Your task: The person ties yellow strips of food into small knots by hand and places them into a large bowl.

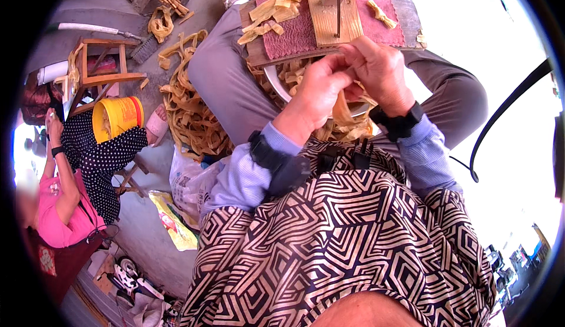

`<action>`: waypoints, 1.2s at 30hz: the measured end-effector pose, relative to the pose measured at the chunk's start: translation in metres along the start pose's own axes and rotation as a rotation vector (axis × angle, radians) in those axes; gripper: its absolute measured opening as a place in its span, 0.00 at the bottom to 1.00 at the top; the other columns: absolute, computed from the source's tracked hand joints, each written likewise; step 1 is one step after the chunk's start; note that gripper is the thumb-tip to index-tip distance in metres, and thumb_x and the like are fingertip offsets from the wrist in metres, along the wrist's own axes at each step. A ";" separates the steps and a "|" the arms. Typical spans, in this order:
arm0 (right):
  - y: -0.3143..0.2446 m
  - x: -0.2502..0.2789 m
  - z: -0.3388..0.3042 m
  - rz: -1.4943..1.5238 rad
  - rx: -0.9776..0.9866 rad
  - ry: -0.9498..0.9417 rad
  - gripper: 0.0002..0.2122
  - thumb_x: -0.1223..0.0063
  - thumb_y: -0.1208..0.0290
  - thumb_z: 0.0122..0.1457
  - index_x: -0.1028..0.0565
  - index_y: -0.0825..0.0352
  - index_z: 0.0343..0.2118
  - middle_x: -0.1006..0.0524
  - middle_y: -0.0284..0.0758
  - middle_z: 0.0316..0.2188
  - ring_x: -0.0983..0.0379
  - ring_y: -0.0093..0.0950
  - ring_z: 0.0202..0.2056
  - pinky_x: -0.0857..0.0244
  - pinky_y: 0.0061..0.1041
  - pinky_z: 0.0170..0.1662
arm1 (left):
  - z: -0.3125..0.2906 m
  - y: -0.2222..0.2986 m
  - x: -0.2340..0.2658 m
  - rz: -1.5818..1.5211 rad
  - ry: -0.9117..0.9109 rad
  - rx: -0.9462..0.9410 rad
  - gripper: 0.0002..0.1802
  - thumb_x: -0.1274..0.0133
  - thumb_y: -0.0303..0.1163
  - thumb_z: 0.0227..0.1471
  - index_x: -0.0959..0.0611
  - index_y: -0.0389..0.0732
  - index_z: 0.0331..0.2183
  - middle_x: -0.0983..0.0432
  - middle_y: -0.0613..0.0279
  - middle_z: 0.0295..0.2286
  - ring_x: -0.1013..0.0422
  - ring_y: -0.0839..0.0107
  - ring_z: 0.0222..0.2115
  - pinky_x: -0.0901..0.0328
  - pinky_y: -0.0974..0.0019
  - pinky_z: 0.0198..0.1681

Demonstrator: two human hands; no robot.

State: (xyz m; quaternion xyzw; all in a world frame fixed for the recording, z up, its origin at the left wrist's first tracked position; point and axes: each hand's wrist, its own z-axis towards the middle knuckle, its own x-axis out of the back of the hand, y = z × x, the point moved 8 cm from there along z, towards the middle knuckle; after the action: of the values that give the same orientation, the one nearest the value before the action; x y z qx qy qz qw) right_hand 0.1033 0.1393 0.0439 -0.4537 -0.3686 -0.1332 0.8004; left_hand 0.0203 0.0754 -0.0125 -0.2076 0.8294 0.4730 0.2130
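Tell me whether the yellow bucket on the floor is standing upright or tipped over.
Tipped over. The yellow bucket lies on its side by the other person's leg: its round open mouth faces sideways toward the picture's left, not up. Contents: cannot tell.

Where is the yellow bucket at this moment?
In the head view the yellow bucket lies on its side at the person's left, below the small wooden stool and left of the pile of tan strips.

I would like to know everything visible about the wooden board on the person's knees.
The wooden board lies across the person's knees, roughly level. It looks like dark, worn wood. A reddish cloth pad covers most of its top, and a paler wooden block with a small upright post sits on the pad. Loose tan strips rest on it. Both hands work at its near edge; whether they touch it is unclear.
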 end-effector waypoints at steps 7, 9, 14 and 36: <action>0.006 0.011 -0.041 0.204 -0.076 -0.349 0.08 0.43 0.71 0.56 0.24 0.70 0.24 0.27 0.40 0.16 0.29 0.24 0.18 0.36 0.26 0.22 | -0.045 0.008 0.005 0.246 -0.224 0.216 0.12 0.52 0.32 0.59 0.20 0.34 0.37 0.35 0.73 0.17 0.45 0.87 0.12 0.48 0.79 0.13; -0.027 -0.009 -0.066 0.446 -0.218 -0.720 0.06 0.43 0.73 0.57 0.23 0.71 0.27 0.24 0.34 0.19 0.29 0.21 0.22 0.35 0.23 0.26 | -0.031 0.034 0.011 0.581 -0.223 -0.058 0.14 0.51 0.35 0.59 0.18 0.35 0.30 0.31 0.72 0.18 0.44 0.88 0.13 0.48 0.78 0.15; -0.043 0.011 -0.037 0.975 -0.466 -0.372 0.07 0.47 0.73 0.61 0.21 0.68 0.38 0.22 0.30 0.25 0.26 0.16 0.29 0.32 0.16 0.32 | -0.016 0.013 -0.012 0.063 -0.216 -0.155 0.18 0.57 0.39 0.63 0.19 0.36 0.31 0.31 0.71 0.20 0.38 0.84 0.21 0.42 0.77 0.23; 0.024 -0.055 -0.081 1.488 -0.923 -0.395 0.11 0.54 0.70 0.63 0.23 0.71 0.38 0.22 0.34 0.36 0.24 0.24 0.37 0.29 0.24 0.44 | -0.027 0.029 -0.009 1.081 0.002 -0.778 0.22 0.46 0.26 0.49 0.24 0.36 0.48 0.26 0.50 0.45 0.29 0.55 0.42 0.35 0.60 0.47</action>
State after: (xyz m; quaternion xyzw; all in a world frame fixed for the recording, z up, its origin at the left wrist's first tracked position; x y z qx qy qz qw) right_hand 0.1167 0.0788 -0.0362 -0.8663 -0.0198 0.3656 0.3397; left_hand 0.0081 0.0662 0.0251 0.1753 0.5859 0.7777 -0.1453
